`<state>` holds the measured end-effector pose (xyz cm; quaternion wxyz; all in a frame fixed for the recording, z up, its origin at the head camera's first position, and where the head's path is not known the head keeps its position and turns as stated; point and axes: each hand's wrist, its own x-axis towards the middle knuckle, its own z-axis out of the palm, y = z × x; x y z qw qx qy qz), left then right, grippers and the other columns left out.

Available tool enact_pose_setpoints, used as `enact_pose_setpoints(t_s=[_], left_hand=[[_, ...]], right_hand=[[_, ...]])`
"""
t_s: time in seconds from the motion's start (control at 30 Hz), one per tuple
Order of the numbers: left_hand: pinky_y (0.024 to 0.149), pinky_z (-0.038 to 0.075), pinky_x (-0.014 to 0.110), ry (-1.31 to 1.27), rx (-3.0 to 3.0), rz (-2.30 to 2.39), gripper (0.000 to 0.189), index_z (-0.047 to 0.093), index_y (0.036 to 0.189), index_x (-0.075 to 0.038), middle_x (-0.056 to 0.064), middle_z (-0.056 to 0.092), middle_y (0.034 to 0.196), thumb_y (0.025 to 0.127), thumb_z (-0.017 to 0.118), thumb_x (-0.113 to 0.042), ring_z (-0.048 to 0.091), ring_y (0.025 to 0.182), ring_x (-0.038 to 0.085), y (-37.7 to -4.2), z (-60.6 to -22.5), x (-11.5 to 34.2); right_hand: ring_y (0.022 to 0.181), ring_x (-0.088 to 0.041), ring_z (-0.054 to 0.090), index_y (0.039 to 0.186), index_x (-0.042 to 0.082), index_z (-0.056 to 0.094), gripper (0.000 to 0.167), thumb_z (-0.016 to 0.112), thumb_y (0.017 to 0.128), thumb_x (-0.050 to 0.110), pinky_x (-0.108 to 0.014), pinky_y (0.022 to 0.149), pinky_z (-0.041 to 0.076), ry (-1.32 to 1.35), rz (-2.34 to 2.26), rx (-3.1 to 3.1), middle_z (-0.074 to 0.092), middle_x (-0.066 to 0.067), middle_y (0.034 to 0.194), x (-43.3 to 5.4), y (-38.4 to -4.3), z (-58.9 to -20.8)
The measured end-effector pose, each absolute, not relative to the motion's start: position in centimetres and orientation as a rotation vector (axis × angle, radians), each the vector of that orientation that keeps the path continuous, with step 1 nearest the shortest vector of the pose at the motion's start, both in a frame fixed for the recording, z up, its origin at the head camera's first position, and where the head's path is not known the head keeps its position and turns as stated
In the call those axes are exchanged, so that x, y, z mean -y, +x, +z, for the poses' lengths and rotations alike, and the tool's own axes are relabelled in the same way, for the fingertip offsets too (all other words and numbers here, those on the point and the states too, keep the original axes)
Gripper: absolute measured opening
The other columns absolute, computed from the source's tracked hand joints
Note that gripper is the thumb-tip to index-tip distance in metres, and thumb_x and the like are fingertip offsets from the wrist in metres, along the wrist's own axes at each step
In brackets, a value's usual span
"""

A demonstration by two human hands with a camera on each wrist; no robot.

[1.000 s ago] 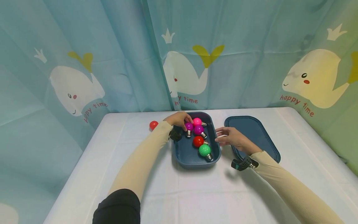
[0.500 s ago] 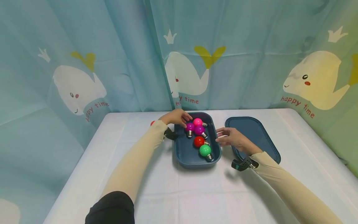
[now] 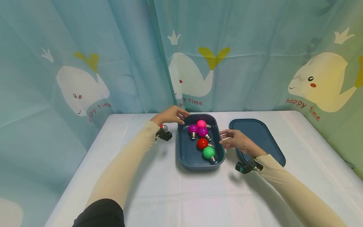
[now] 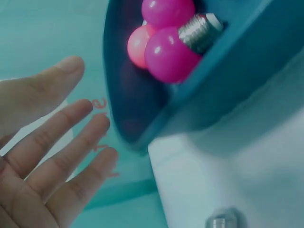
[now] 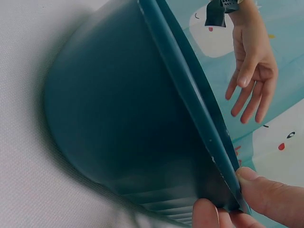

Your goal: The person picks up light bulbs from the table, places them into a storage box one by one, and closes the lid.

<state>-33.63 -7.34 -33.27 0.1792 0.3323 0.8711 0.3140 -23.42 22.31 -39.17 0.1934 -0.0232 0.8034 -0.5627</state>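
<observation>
My left hand (image 3: 171, 115) hovers by the far left corner of a dark blue box (image 3: 187, 157), fingers spread and nothing held, as the left wrist view also shows. At the box's right wall, my right hand (image 5: 273, 197) pinches the rim, thumb inside and fingers outside. Several light bulbs lie in the box: a pink bulb (image 3: 201, 124), two purple ones, the nearer left being a purple bulb (image 3: 193, 128), a red bulb (image 3: 202, 143) and a textured green bulb (image 3: 208, 152). Another bulb (image 3: 164, 127), red with a metal base, lies on the table, mostly hidden behind the left forearm.
A dark blue lid (image 3: 255, 129) lies flat on the table right of the box, partly under my right hand in this view. White cloth covers the table (image 3: 181, 198). A blue-green curtain (image 3: 136, 63) printed with whales hangs behind it.
My left hand has drawn away from the purple bulb, up and left out of the box, and its fingers have opened. The right hand stays at the rim.
</observation>
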Motion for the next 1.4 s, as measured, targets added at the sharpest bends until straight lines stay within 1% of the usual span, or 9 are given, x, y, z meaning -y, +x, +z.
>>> enact_pose_setpoints(t_s=[0.2,0.33,0.47,0.67,0.9,1.0,1.13,1.27,1.4], left_hand=[[0.099,0.048,0.041,0.928,-2.515,0.969,0.047,0.054,0.129,0.002,0.023,0.057,0.129,0.084,0.066,0.0,0.057,0.118,0.034,-33.6,-33.1,9.4],[0.101,0.046,0.044,0.877,-2.557,1.032,0.049,0.054,0.13,0.0,0.023,0.057,0.129,0.083,0.067,-0.001,0.056,0.119,0.035,-33.7,-33.5,10.7],[0.102,0.044,0.046,0.814,-2.599,1.129,0.051,0.054,0.13,-0.001,0.021,0.056,0.131,0.082,0.069,-0.002,0.054,0.122,0.034,-33.8,-34.2,12.0],[0.106,0.039,0.05,0.748,-2.62,1.309,0.052,0.054,0.13,0.0,0.02,0.055,0.133,0.08,0.07,-0.001,0.051,0.125,0.033,-33.8,-35.7,13.8],[0.107,0.04,0.045,0.629,-2.68,1.378,0.052,0.054,0.129,-0.001,0.018,0.055,0.134,0.08,0.071,-0.003,0.05,0.126,0.031,-33.6,-37.6,15.5],[0.107,0.04,0.044,0.6,-2.671,1.441,0.051,0.055,0.129,-0.002,0.017,0.055,0.133,0.081,0.071,-0.002,0.049,0.127,0.031,-33.6,-38.5,16.1],[0.106,0.041,0.044,0.569,-2.663,1.498,0.05,0.055,0.128,0.0,0.018,0.055,0.133,0.081,0.071,-0.003,0.049,0.126,0.032,-33.6,-39.7,16.9],[0.106,0.041,0.044,0.509,-2.666,1.494,0.054,0.054,0.13,0.0,0.019,0.055,0.133,0.08,0.073,-0.007,0.05,0.126,0.033,-33.5,-40.6,17.5],[0.106,0.041,0.045,0.477,-2.646,1.486,0.056,0.052,0.132,-0.001,0.019,0.053,0.135,0.08,0.073,-0.007,0.049,0.127,0.034,-33.6,-41.5,17.8]], right_hand=[[0.078,-0.006,0.061,0.134,-0.008,0.04,0.056,0.065,0.086,0.006,-0.027,0.077,0.057,-0.071,-1.588,-2.242,0.053,-0.012,0.109,-22.3,-23.4,-39.1],[0.078,-0.006,0.061,0.135,-0.008,0.039,0.057,0.064,0.086,0.006,-0.029,0.079,0.057,-0.081,-1.583,-2.239,0.053,-0.015,0.112,-22.2,-23.3,-39.0],[0.079,-0.006,0.061,0.135,-0.008,0.038,0.057,0.064,0.087,0.007,-0.032,0.08,0.057,-0.086,-1.579,-2.238,0.052,-0.015,0.113,-22.2,-23.2,-38.9],[0.079,-0.006,0.061,0.135,-0.008,0.038,0.056,0.064,0.087,0.006,-0.029,0.078,0.057,-0.087,-1.589,-2.229,0.052,-0.014,0.111,-22.3,-23.3,-39.0],[0.078,-0.006,0.061,0.134,-0.009,0.038,0.056,0.064,0.086,0.006,-0.025,0.074,0.057,-0.085,-1.604,-2.22,0.053,-0.012,0.109,-22.3,-23.2,-39.1],[0.078,-0.006,0.061,0.134,-0.009,0.038,0.056,0.064,0.086,0.005,-0.025,0.075,0.057,-0.093,-1.603,-2.22,0.053,-0.012,0.109,-22.3,-23.2,-39.2],[0.078,-0.006,0.061,0.134,-0.01,0.039,0.056,0.064,0.086,0.006,-0.026,0.075,0.057,-0.102,-1.603,-2.223,0.053,-0.013,0.11,-22.3,-23.2,-39.2],[0.078,-0.007,0.061,0.134,-0.009,0.039,0.056,0.064,0.086,0.006,-0.026,0.075,0.057,-0.096,-1.603,-2.223,0.053,-0.012,0.11,-22.4,-23.3,-39.2],[0.079,-0.007,0.061,0.134,-0.008,0.039,0.056,0.064,0.086,0.006,-0.027,0.076,0.057,-0.079,-1.588,-2.238,0.053,-0.013,0.112,-22.4,-23.4,-39.2]])
